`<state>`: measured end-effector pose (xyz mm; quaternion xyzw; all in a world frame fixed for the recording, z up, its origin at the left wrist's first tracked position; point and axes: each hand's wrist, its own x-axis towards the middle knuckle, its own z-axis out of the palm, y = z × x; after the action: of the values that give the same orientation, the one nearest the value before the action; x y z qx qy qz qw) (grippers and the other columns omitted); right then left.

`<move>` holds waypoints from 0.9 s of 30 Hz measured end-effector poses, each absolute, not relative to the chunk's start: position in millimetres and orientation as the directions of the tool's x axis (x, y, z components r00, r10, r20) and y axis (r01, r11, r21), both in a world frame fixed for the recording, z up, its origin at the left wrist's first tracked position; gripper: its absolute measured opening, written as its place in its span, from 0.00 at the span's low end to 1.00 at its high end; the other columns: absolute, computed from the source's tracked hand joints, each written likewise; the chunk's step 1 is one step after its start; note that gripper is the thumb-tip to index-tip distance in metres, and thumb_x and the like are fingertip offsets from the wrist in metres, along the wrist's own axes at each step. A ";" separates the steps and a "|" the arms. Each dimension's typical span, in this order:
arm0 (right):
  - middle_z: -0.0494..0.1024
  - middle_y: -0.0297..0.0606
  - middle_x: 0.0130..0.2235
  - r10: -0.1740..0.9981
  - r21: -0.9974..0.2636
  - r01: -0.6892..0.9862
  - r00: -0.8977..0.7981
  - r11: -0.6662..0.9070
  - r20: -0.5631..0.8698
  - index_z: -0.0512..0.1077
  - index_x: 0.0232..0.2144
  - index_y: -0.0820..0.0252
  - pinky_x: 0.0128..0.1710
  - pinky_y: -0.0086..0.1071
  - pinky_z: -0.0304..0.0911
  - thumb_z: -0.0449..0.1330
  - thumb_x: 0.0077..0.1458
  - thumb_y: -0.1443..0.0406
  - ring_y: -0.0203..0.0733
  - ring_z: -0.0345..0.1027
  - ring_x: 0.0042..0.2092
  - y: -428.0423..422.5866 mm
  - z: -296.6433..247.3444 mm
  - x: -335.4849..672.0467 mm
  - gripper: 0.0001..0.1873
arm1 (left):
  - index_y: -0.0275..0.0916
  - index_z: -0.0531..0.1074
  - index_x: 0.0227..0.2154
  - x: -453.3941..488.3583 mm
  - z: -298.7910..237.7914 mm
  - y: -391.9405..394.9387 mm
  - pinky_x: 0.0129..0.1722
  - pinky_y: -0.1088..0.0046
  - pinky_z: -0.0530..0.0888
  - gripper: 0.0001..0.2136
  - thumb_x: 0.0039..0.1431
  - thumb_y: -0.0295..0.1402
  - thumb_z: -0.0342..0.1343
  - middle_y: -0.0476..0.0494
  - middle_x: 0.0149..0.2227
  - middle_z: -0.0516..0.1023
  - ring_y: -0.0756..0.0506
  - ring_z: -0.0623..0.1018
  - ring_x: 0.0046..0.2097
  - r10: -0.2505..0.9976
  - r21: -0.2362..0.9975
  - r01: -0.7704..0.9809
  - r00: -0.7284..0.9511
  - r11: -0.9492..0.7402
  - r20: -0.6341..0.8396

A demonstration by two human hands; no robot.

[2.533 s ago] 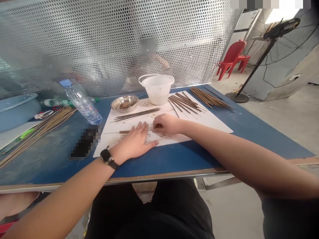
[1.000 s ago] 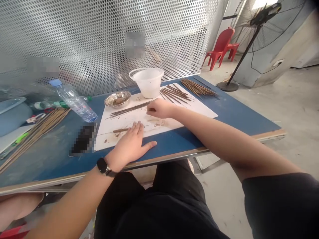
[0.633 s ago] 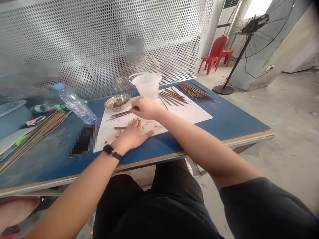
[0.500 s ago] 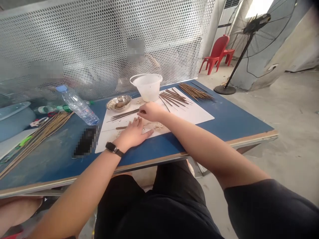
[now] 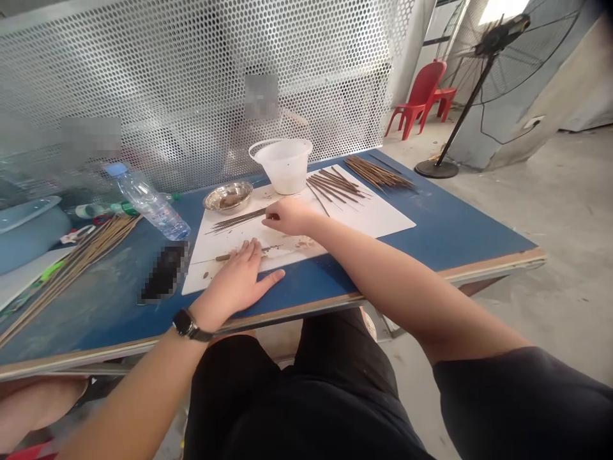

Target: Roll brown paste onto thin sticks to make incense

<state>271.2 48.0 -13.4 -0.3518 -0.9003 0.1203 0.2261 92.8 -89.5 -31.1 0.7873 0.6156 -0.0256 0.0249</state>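
Left hand [image 5: 232,281] spread flat on white paper sheet [image 5: 368,217] beside thin brown stick [image 5: 234,257]; right hand [image 5: 292,216] curled, any pinch unclear; dark slender sticks [image 5: 237,220] lie parallel, unbundled.

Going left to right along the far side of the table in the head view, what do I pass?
Clear plastic water bottle → steel bowl → white plastic pail → loose dark sticks → bundle of brown sticks
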 end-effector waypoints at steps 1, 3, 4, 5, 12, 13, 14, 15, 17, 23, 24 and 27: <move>0.80 0.39 0.31 0.687 -0.382 0.575 -0.650 0.724 0.323 0.79 0.32 0.64 0.33 0.34 0.49 0.59 0.66 0.61 0.38 0.61 0.31 48.4 -14.0 272.3 0.15 | 0.22 0.49 0.75 92.5 -30.1 -79.4 0.74 0.45 0.54 0.48 0.69 0.62 0.40 0.21 0.77 0.47 0.28 0.51 0.77 0.967 0.002 0.971 0.240 -0.241 -0.080; 0.81 0.40 0.32 0.695 -0.389 0.580 -0.648 0.715 0.312 0.79 0.32 0.64 0.34 0.33 0.50 0.59 0.66 0.62 0.37 0.62 0.31 50.1 -15.1 275.0 0.14 | 0.21 0.48 0.76 92.6 -27.1 -62.3 0.74 0.46 0.53 0.48 0.69 0.61 0.41 0.20 0.77 0.45 0.28 0.50 0.77 0.965 -0.007 0.971 0.239 -0.241 -0.106; 0.81 0.40 0.32 0.702 -0.389 0.589 -0.647 0.708 0.298 0.79 0.33 0.64 0.33 0.33 0.51 0.59 0.66 0.62 0.37 0.63 0.31 51.1 -15.7 276.1 0.14 | 0.21 0.47 0.76 92.7 -25.6 -56.8 0.74 0.46 0.52 0.48 0.69 0.60 0.42 0.20 0.77 0.44 0.28 0.49 0.77 0.965 -0.012 0.971 0.237 -0.240 -0.113; 0.81 0.40 0.33 0.706 -0.385 0.598 -0.650 0.703 0.280 0.79 0.33 0.64 0.33 0.33 0.51 0.59 0.66 0.61 0.38 0.63 0.31 51.9 -16.1 277.0 0.14 | 0.21 0.47 0.76 92.6 -24.4 -54.2 0.74 0.46 0.52 0.48 0.69 0.60 0.42 0.20 0.77 0.44 0.28 0.49 0.77 0.964 -0.014 0.970 0.239 -0.242 -0.116; 0.83 0.42 0.35 0.696 -0.335 0.617 -0.682 0.712 0.225 0.82 0.36 0.64 0.32 0.33 0.51 0.60 0.66 0.61 0.39 0.65 0.32 49.8 -14.8 269.7 0.14 | 0.23 0.49 0.76 88.5 -29.4 -111.1 0.74 0.47 0.54 0.50 0.69 0.64 0.39 0.24 0.77 0.45 0.29 0.49 0.77 0.961 0.000 0.964 0.266 -0.267 -0.078; 0.83 0.42 0.36 0.687 -0.329 0.610 -0.690 0.721 0.229 0.82 0.37 0.64 0.33 0.33 0.51 0.60 0.66 0.61 0.39 0.65 0.33 48.9 -14.5 267.5 0.14 | 0.23 0.48 0.76 87.8 -30.6 -120.9 0.74 0.47 0.55 0.50 0.68 0.65 0.39 0.24 0.77 0.44 0.28 0.49 0.77 0.962 0.003 0.965 0.262 -0.262 -0.077; 0.84 0.43 0.36 0.676 -0.322 0.601 -0.700 0.732 0.231 0.82 0.37 0.64 0.33 0.33 0.51 0.60 0.66 0.60 0.40 0.66 0.33 48.0 -14.4 265.4 0.14 | 0.24 0.47 0.76 87.3 -31.5 -128.1 0.74 0.46 0.56 0.51 0.68 0.65 0.38 0.25 0.77 0.44 0.28 0.50 0.77 0.963 0.012 0.966 0.258 -0.258 -0.077; 0.84 0.43 0.37 0.667 -0.316 0.594 -0.709 0.740 0.231 0.82 0.37 0.64 0.33 0.33 0.51 0.60 0.67 0.60 0.40 0.66 0.34 47.2 -14.3 263.6 0.14 | 0.24 0.47 0.77 86.8 -31.8 -132.2 0.74 0.46 0.57 0.51 0.68 0.66 0.38 0.26 0.77 0.44 0.28 0.51 0.77 0.963 0.020 0.967 0.257 -0.256 -0.078; 0.84 0.44 0.37 0.654 -0.305 0.586 -0.722 0.751 0.224 0.82 0.37 0.64 0.34 0.33 0.51 0.60 0.67 0.60 0.41 0.67 0.34 45.5 -14.1 261.3 0.14 | 0.25 0.47 0.77 86.2 -31.3 -129.7 0.73 0.46 0.58 0.50 0.68 0.65 0.39 0.26 0.77 0.46 0.28 0.51 0.77 0.964 0.028 0.967 0.255 -0.253 -0.076; 0.83 0.43 0.36 0.642 -0.291 0.578 -0.735 0.762 0.220 0.80 0.34 0.64 0.34 0.33 0.51 0.58 0.67 0.63 0.40 0.65 0.33 41.8 -12.8 266.5 0.14 | 0.20 0.45 0.76 82.7 -25.7 -69.8 0.74 0.45 0.51 0.50 0.69 0.62 0.38 0.22 0.77 0.43 0.28 0.47 0.78 0.965 0.004 0.973 0.229 -0.230 -0.131; 0.83 0.43 0.36 0.645 -0.294 0.581 -0.732 0.759 0.217 0.80 0.33 0.64 0.34 0.33 0.51 0.58 0.67 0.63 0.40 0.64 0.33 41.6 -12.5 268.1 0.14 | 0.20 0.43 0.76 82.1 -24.7 -60.9 0.74 0.45 0.50 0.50 0.69 0.62 0.37 0.22 0.77 0.42 0.28 0.46 0.78 0.964 0.004 0.975 0.222 -0.224 -0.143; 0.84 0.42 0.37 0.651 -0.300 0.587 -0.734 0.752 0.196 0.80 0.34 0.64 0.35 0.32 0.53 0.58 0.66 0.66 0.40 0.66 0.34 41.1 -10.9 271.3 0.12 | 0.19 0.42 0.76 82.2 -22.1 -52.4 0.74 0.45 0.49 0.50 0.69 0.62 0.37 0.22 0.77 0.40 0.28 0.46 0.78 0.963 -0.005 0.977 0.208 -0.212 -0.169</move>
<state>271.3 41.1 -10.9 -0.3347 -0.9246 0.1094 0.1455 82.2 -52.4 -22.1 0.7755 0.6256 -0.0673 0.0514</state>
